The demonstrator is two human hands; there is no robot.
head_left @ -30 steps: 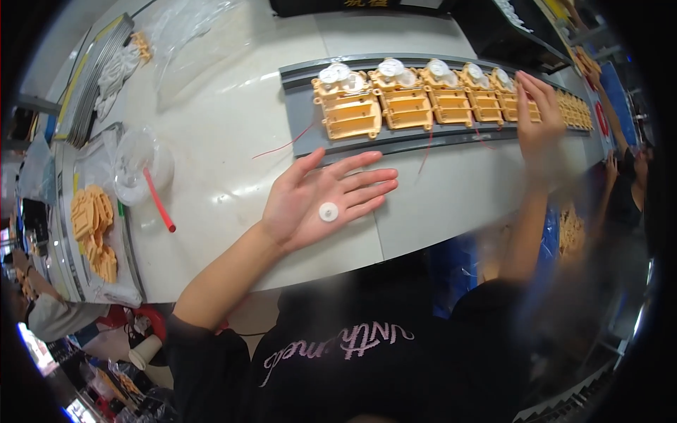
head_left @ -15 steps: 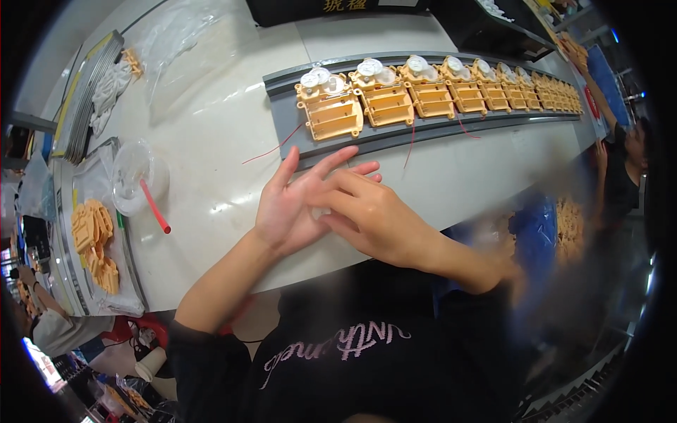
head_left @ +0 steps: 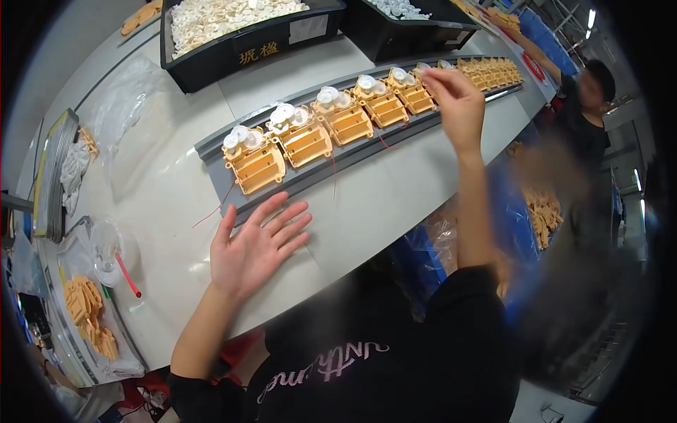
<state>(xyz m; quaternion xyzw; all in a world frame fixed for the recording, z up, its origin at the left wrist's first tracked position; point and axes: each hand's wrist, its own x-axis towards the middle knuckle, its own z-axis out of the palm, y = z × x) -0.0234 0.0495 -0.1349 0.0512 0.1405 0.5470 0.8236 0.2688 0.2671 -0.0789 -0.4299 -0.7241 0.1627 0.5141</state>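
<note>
My left hand [head_left: 255, 250] is palm up with its fingers spread, just in front of the near end of a grey rail [head_left: 303, 169]; nothing shows in the palm. My right hand [head_left: 458, 102] reaches over the rail, thumb and forefinger pinched at the upper part of one housing. What the pinch holds, if anything, is too small to make out. A row of yellow-orange plastic housings [head_left: 303, 144] lies along the rail, each with open compartments. White round gears [head_left: 282, 114] sit on top of the nearer ones. Thin red wires [head_left: 215, 210] trail from some of them.
Behind the rail stand a black bin [head_left: 264, 49] of small white parts and another black bin [head_left: 405, 35] of pale pieces. At left are a clear plastic tub [head_left: 116, 247], a red stick [head_left: 128, 273] and a pile of orange parts [head_left: 88, 314]. Another person [head_left: 589, 106] is at far right.
My right hand has left my left palm and moved right and forward to the housings. My left hand has shifted slightly left and stays spread. The view has turned, showing more of the bins.
</note>
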